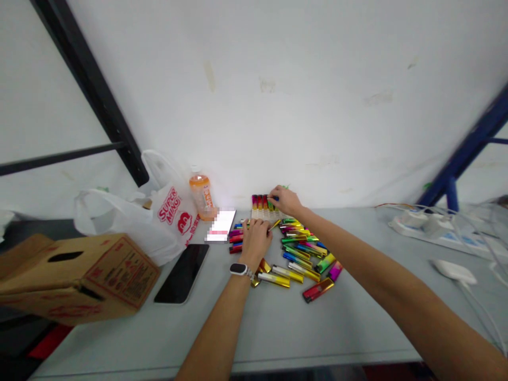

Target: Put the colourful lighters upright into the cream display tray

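Your right hand [284,200] pinches a lighter at the upright row [265,202] against the wall while your left hand [256,239], fingers curled, rests on the loose lighters [301,253]; seat it square, tops level

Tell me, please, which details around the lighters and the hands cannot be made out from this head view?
- Left hand: its fingers curl over the pile of lighters, so what it grips is hidden.
- Right hand: covers the end of the upright row of lighters; the row's count is unclear.
- Lighter markings: too small.
- Card beside the bottle: blurred out.
- Cardboard box: cut by the left edge.
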A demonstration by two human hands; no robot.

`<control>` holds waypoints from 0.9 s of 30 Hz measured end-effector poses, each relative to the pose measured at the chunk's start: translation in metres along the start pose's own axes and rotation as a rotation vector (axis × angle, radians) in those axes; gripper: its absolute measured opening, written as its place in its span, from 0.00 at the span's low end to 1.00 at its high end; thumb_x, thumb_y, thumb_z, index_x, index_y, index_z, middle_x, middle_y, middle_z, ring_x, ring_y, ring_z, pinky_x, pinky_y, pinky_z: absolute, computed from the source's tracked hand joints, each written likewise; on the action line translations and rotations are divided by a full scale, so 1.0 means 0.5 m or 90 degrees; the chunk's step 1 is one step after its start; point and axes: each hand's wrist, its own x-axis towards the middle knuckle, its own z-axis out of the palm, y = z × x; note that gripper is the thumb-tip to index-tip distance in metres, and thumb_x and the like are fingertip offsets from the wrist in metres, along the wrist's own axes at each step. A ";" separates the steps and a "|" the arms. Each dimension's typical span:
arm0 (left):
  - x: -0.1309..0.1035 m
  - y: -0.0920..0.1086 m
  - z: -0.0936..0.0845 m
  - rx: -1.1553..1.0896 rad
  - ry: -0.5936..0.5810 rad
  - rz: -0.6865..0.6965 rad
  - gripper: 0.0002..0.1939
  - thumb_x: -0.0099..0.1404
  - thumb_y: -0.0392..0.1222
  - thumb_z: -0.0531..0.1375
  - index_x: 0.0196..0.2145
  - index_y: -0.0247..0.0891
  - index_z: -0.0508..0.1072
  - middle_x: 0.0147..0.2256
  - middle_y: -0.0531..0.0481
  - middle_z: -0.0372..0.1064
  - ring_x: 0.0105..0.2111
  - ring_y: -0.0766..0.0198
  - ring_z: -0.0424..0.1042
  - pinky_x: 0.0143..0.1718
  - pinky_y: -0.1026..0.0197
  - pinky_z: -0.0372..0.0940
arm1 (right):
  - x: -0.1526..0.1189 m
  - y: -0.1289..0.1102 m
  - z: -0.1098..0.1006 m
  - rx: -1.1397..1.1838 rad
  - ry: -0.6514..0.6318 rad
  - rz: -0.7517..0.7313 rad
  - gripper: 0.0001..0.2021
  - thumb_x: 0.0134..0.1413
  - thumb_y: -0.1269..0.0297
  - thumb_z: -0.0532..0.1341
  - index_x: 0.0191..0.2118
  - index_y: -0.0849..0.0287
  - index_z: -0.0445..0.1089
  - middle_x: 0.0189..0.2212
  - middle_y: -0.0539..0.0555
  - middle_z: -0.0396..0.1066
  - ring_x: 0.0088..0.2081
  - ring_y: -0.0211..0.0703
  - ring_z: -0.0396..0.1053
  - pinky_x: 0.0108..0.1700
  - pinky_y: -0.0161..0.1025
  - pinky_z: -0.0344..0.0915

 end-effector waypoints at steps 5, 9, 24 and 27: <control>0.003 -0.003 -0.006 -0.192 0.094 -0.031 0.10 0.67 0.38 0.58 0.45 0.39 0.73 0.43 0.45 0.75 0.44 0.56 0.73 0.49 0.53 0.65 | -0.019 -0.017 -0.022 -0.111 -0.038 0.004 0.19 0.67 0.54 0.50 0.53 0.50 0.74 0.53 0.60 0.60 0.45 0.48 0.70 0.44 0.41 0.66; -0.007 0.000 -0.005 -0.353 0.168 -0.047 0.08 0.65 0.39 0.61 0.42 0.39 0.74 0.40 0.47 0.75 0.38 0.60 0.74 0.43 0.58 0.67 | -0.040 -0.020 -0.028 -0.131 -0.074 0.024 0.22 0.66 0.57 0.50 0.62 0.48 0.65 0.54 0.62 0.58 0.50 0.54 0.67 0.46 0.45 0.66; -0.015 0.036 -0.041 -0.654 0.181 -0.148 0.15 0.60 0.51 0.64 0.37 0.36 0.77 0.34 0.46 0.77 0.34 0.60 0.75 0.33 0.61 0.67 | -0.236 -0.123 -0.025 0.872 -0.057 0.057 0.11 0.57 0.54 0.56 0.38 0.56 0.65 0.26 0.48 0.65 0.27 0.40 0.64 0.31 0.37 0.61; -0.017 0.036 -0.053 -0.672 0.220 -0.153 0.19 0.66 0.55 0.57 0.39 0.36 0.77 0.39 0.44 0.78 0.39 0.60 0.75 0.39 0.59 0.68 | -0.247 -0.141 -0.025 0.932 -0.067 0.160 0.17 0.59 0.46 0.55 0.36 0.56 0.64 0.19 0.43 0.54 0.18 0.35 0.50 0.21 0.34 0.48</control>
